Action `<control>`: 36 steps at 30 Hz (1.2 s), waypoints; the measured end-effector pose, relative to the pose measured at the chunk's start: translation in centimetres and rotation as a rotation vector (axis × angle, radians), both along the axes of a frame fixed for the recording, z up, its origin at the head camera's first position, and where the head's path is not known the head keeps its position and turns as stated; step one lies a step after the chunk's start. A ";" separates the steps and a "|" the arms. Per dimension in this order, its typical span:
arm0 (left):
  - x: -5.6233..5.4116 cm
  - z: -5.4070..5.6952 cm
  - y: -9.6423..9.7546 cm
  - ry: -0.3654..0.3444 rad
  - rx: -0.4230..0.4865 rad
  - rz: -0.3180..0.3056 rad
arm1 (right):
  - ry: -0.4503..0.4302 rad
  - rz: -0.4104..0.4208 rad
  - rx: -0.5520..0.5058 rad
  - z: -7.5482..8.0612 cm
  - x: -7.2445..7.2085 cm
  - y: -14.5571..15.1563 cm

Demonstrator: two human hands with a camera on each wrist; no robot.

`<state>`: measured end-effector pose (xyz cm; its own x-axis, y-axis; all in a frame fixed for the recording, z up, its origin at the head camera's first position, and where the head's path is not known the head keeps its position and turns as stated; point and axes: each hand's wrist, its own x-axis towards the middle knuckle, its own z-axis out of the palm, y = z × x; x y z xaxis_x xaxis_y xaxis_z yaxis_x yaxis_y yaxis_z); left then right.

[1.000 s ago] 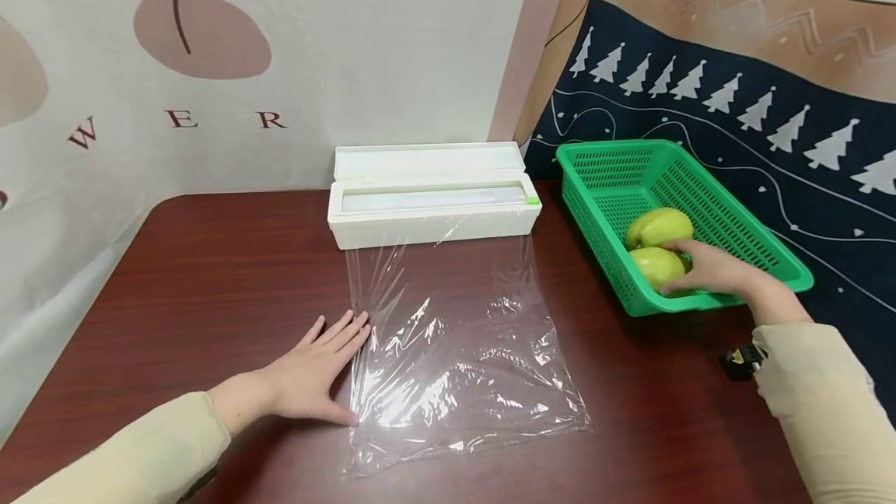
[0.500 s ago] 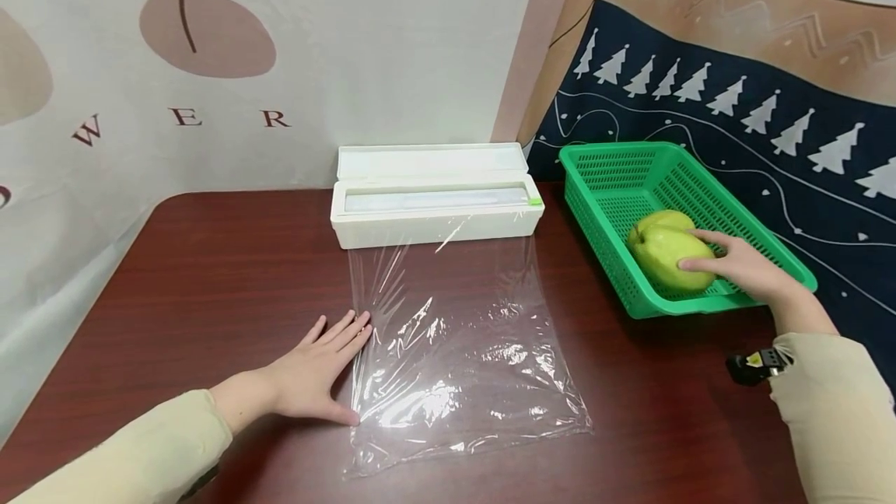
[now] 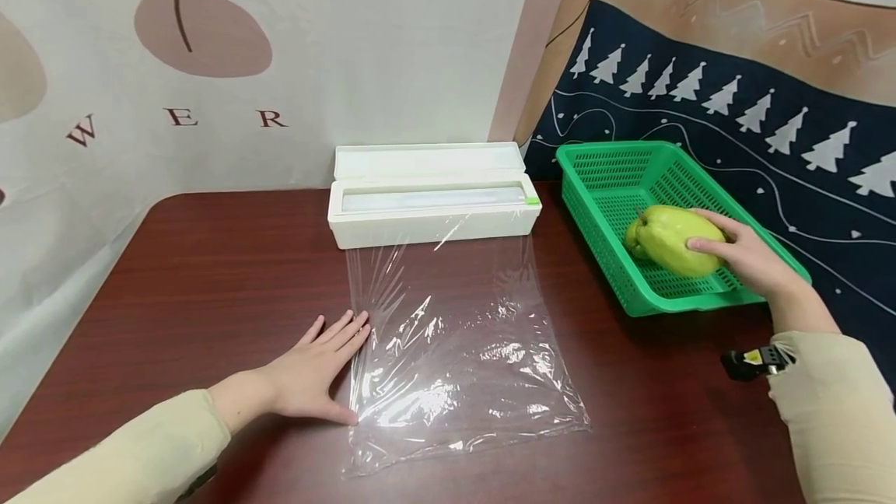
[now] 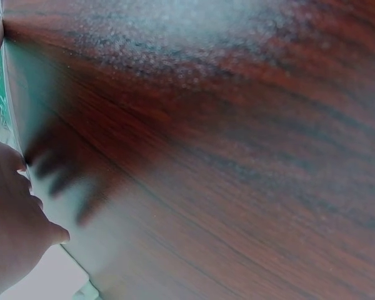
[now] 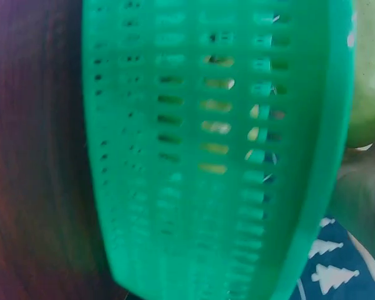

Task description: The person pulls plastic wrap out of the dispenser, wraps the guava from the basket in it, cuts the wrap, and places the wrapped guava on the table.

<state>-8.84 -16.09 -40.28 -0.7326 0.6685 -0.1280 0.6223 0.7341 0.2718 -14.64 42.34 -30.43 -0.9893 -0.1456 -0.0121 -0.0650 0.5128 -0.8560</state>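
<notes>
My left hand (image 3: 304, 376) lies flat with spread fingers, its thumb and fingertips on the left edge of a clear sheet of cling film (image 3: 462, 356). The film runs out of a white dispenser box (image 3: 434, 228) with its lid raised. My right hand (image 3: 749, 251) grips an oval yellow-green fruit (image 3: 675, 239) with a short stem, thumb on the near side, over the green plastic basket (image 3: 609, 255). A second similar fruit (image 3: 633, 239) shows partly behind it in the basket. In the right wrist view the held fruit (image 5: 370, 75) rises above the basket wall.
The dark red-brown table (image 3: 224, 271) bears everything. Behind the dispenser hangs a pale printed cloth (image 3: 392, 53); a navy tree-print cloth (image 3: 756, 154) hangs behind the basket. The basket rim stands close to my right wrist.
My right hand has taken hold of the nearer fruit and lifted it, shifting right and slightly away over the basket. My left hand has stayed on the film edge.
</notes>
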 end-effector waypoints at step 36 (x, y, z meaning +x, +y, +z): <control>-0.1 -0.4 -0.1 -0.003 0.000 0.003 | 0.206 0.334 0.084 0.0 1.3 -18.8</control>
